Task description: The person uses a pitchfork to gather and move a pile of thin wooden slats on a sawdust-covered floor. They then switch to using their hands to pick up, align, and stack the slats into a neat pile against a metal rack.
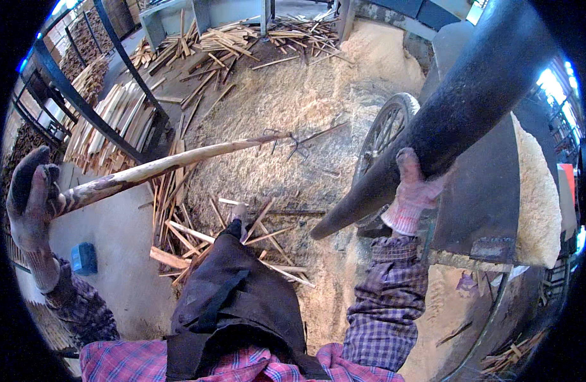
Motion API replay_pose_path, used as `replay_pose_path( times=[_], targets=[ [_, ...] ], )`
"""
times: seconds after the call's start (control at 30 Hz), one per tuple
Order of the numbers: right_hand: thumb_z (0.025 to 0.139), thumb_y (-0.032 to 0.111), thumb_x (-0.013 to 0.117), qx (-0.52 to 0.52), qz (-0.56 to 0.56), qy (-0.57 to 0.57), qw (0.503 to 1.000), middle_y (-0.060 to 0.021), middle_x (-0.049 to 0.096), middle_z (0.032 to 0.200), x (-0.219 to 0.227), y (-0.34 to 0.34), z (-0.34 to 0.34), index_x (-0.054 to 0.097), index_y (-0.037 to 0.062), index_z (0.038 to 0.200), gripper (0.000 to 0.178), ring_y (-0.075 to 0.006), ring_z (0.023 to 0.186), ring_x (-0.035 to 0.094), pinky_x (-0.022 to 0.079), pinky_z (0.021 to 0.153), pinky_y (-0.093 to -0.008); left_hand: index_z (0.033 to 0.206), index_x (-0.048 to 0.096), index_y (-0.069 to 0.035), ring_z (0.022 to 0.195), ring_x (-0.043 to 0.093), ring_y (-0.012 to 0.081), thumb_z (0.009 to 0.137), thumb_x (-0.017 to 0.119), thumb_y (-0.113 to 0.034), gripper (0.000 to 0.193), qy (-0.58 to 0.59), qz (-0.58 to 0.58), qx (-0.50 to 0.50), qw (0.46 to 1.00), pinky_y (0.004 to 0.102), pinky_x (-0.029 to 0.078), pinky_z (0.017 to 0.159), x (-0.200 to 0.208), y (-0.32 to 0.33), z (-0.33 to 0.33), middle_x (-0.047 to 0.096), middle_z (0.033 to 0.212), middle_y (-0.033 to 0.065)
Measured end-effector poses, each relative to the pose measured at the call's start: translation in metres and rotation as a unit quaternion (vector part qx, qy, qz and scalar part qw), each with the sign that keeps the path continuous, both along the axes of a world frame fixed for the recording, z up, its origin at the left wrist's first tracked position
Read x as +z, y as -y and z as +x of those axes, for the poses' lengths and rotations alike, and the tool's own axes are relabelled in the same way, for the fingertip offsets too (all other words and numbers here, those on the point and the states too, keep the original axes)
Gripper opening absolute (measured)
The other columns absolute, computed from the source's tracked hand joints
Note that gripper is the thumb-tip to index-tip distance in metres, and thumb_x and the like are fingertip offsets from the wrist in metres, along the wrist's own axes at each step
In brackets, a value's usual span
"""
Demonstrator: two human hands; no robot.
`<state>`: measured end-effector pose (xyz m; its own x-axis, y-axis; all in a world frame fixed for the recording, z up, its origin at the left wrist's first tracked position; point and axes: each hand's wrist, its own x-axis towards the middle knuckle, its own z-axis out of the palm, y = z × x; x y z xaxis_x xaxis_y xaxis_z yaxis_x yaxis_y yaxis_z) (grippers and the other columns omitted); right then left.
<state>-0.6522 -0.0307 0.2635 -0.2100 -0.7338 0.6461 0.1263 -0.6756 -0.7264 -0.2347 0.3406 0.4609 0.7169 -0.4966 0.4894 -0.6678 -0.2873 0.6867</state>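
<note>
My left hand (35, 204), in a dirty work glove, is closed round the end of a long, peeled wooden handle (146, 169) at the left. The handle reaches toward the middle, and thin dark metal tines (293, 145) show by its far end, over the sawdust. My right hand (413, 191), in a pale reddish knit glove, grips the lower side of a thick black pipe (452, 108). Its thumb lies along the pipe, while the other fingers are largely hidden. The pipe slants from the upper right down to a narrower end near the middle.
Sawdust (267, 102) covers the ground ahead. Loose wood strips (185, 239) lie round my foot (240, 213). A spoked wheel (385, 130) stands beside the pipe, and a dark-sided cart (478, 204) with sawdust is at the right. Stacked slats (118, 127) and a blue container (84, 258) are left.
</note>
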Motion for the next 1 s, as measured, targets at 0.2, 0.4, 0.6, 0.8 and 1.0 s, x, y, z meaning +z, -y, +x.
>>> replay_pose_path(
  times=[0.2,0.4,0.6,0.8,1.0],
  targets=[
    [0.059,0.002,0.075,-0.008,0.001,0.081,0.997,-0.0132,0.05,0.115,0.025,-0.018,0.015,0.03,0.0076,0.131,0.084,-0.025,0.095,0.055,0.047,0.083,-0.0369,0.113,0.055,-0.005,0.077,0.056,0.0076,0.086,0.054,-0.012,0.028,0.002,0.01,-0.066,0.998,0.0191,0.044,0.065,0.021,0.012,0.009,0.062,0.092,0.0023],
    [0.06,0.004,0.075,0.011,-0.026,0.102,0.994,-0.014,0.05,0.114,0.029,-0.02,0.019,0.03,0.0034,0.13,0.084,-0.0249,0.097,0.054,0.045,0.084,-0.037,0.111,0.057,-0.006,0.08,0.057,0.0091,0.085,0.058,-0.018,0.029,-0.007,0.055,0.006,0.998,0.0212,0.044,0.068,0.018,0.024,-0.008,0.062,0.093,0.0029],
    [0.06,0.012,0.079,-0.169,0.046,-0.096,0.98,-0.0167,0.045,0.122,0.027,-0.031,0.017,0.026,0.0003,0.132,0.09,-0.0268,0.104,0.049,0.041,0.09,-0.034,0.103,0.056,0.002,0.059,0.058,0.0199,0.081,0.059,-0.015,0.028,-0.03,-0.066,-0.074,0.995,0.029,0.048,0.048,0.042,0.046,-0.038,0.063,0.076,0.0156],
    [0.065,0.013,0.076,-0.103,0.146,0.078,0.981,-0.0127,0.043,0.127,0.042,-0.051,0.031,0.03,0.0029,0.132,0.082,-0.0225,0.105,0.05,0.041,0.091,-0.0296,0.104,0.058,-0.001,0.063,0.058,0.0135,0.082,0.059,-0.018,0.027,-0.03,-0.086,-0.094,0.991,0.0245,0.046,0.055,0.044,0.072,-0.003,0.063,0.079,0.0094],
    [0.083,0.044,0.048,-0.06,0.31,0.22,0.923,-0.0091,0.047,0.124,0.008,-0.043,-0.005,0.025,0.0201,0.136,0.062,-0.0142,0.103,0.05,0.045,0.085,-0.0442,0.102,0.061,-0.006,0.068,0.058,0.0095,0.083,0.06,-0.023,0.026,-0.035,-0.084,-0.07,0.993,0.0215,0.045,0.062,0.054,0.092,0.076,0.063,0.081,0.0032]
  ],
)
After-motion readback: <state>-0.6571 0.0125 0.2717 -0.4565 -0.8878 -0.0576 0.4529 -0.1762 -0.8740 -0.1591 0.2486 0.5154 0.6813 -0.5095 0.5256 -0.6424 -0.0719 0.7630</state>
